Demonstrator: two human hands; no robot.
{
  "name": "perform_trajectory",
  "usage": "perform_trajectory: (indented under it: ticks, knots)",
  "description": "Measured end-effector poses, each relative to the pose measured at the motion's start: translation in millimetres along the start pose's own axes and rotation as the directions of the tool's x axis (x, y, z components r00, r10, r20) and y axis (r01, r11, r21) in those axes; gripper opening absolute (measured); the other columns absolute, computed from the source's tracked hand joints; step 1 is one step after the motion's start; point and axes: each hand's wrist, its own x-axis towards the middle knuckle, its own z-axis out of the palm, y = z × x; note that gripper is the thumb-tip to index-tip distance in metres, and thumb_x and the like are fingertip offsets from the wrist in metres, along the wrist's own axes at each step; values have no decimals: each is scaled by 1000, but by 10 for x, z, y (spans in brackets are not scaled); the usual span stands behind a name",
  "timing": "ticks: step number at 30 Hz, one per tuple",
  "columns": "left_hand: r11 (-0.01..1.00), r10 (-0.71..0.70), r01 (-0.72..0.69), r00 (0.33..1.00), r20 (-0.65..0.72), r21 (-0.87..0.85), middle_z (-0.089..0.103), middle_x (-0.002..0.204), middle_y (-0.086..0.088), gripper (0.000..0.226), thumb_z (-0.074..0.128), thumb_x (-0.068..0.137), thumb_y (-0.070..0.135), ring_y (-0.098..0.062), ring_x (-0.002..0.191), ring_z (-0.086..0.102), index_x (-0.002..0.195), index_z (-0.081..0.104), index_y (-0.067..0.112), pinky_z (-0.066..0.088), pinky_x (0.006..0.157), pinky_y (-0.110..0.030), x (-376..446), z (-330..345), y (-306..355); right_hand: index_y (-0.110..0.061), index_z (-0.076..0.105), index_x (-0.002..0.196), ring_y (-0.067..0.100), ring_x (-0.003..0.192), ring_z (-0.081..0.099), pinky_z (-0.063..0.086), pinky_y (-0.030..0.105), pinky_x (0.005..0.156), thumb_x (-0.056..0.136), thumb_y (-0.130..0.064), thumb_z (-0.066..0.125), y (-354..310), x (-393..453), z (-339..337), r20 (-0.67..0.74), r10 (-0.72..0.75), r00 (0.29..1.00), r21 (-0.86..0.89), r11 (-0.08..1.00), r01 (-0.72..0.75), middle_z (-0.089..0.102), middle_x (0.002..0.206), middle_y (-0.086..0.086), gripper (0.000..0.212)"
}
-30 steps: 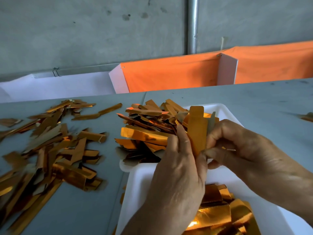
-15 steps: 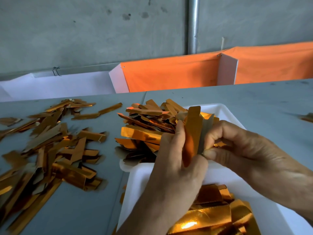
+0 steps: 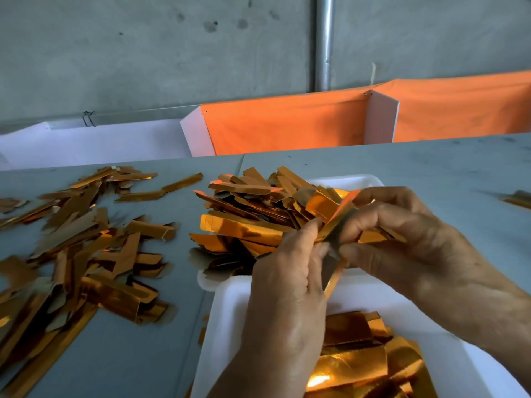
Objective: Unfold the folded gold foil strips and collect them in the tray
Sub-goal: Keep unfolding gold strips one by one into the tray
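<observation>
While both hands meet above the white tray [image 3: 227, 305], they share one gold foil strip [image 3: 334, 225]. The left hand [image 3: 287, 282] pinches its lower part between thumb and curled fingers; the right hand [image 3: 402, 239] clamps the upper part, fingers bent round it. Blur makes it hard to tell how far the strip is opened, though it seems tilted and partly spread. Opened strips [image 3: 359, 360] lie in the tray's near end, a folded heap [image 3: 253, 222] at its far end, and more loose strips [image 3: 86, 254] on the table [image 3: 129, 354].

Shiny gold-orange foil strips [image 3: 241, 229], white tray [image 3: 448, 366], orange cloth [image 3: 287, 124].
</observation>
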Motion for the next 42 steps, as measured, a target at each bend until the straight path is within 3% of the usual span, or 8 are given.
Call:
perform_trajectory:
  ticks: [7,14,18,23,28,34,38,42]
  knots:
    - [996,78,-77,997,-4,35,56,70,27,29,45,89,38,10,89,55,108,66,34,46,71,-5,-33,-7,56,-47,68,92,0,129,41,39,22,96,62,-58,57,48,5,-50,-138,-84,987,-198,979,55,40,138,-19,33]
    - [997,58,-56,997,51,-43,60,64,18,30,49,84,44,4,76,62,102,70,32,48,60,-8,-29,-58,44,-41,69,78,-2,80,60,40,5,69,58,-59,53,4,38,-102,-17,53,998,-170,984,-55,65,86,-23,31]
    - [987,53,-29,987,150,-159,65,65,4,39,42,79,59,-9,58,65,93,63,30,56,52,-32,-37,-73,84,-42,67,74,-1,70,56,38,8,58,72,-42,67,37,43,-174,-16,105,994,-197,975,-106,62,66,-22,2]
    - [993,114,-117,987,112,16,43,51,13,38,35,88,51,3,60,53,94,65,28,36,49,-9,-40,-93,82,-43,66,76,-5,72,55,40,7,60,77,-29,70,74,49,-177,14,95,995,-245,965,-89,60,67,-28,15]
    - [981,147,-172,962,230,91,43,62,19,24,47,96,27,4,68,53,116,59,26,39,59,-6,-41,-135,99,-42,68,74,4,76,59,44,24,62,63,-53,59,15,50,-202,15,51,999,-231,972,-46,66,74,-20,18]
    - [993,24,-2,983,184,-118,66,77,20,30,46,96,25,13,79,60,119,60,39,45,64,-4,-42,-122,88,-43,67,92,3,90,65,52,22,75,60,-57,61,19,36,-209,16,78,997,-83,994,-76,68,98,-17,36]
    - [982,-9,26,996,86,-188,65,86,26,42,44,98,19,18,87,57,127,49,49,42,72,0,-27,-84,73,-41,61,103,-5,85,65,50,12,56,58,-66,56,62,39,-242,-194,162,967,-30,985,-171,67,101,-14,52]
    - [978,13,-5,999,35,-209,44,111,48,43,46,97,18,32,110,34,131,45,45,25,84,10,2,-82,108,-25,70,97,16,84,71,56,38,78,56,-64,61,127,9,-275,-20,396,918,165,907,-387,73,91,1,57]
